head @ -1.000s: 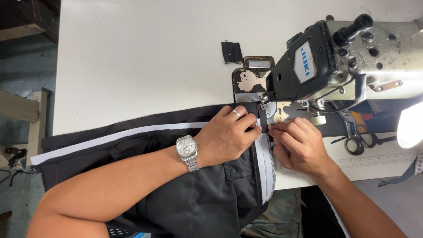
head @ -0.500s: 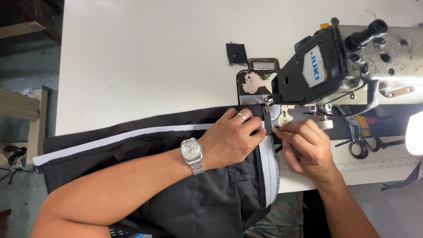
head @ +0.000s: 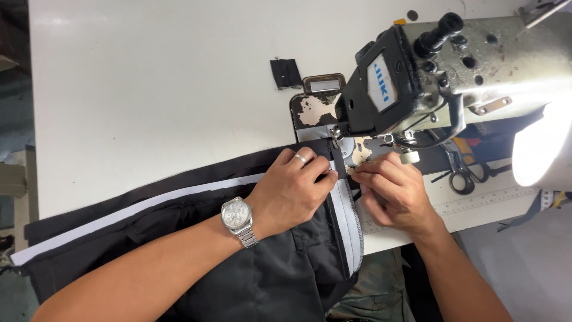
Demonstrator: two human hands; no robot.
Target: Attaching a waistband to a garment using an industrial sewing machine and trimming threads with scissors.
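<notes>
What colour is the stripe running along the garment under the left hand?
White, on the black garment; the stripe shows plainly in the head view.

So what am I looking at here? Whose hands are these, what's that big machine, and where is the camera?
The camera sits on the person's head and looks down, so both arms belong to the wearer. The grey and black machine at the upper right is an industrial sewing machine, standing on a white table.

Across the table lies a black garment with a white stripe running along it. The left hand, with a ring and a silver wristwatch, presses flat on the fabric. The right hand pinches the cloth's edge just below the needle area, guiding it.

Also on the table: a small black fabric piece beyond the machine's plate, scissors under the machine's arm, and a bright lamp at the right edge.
</notes>
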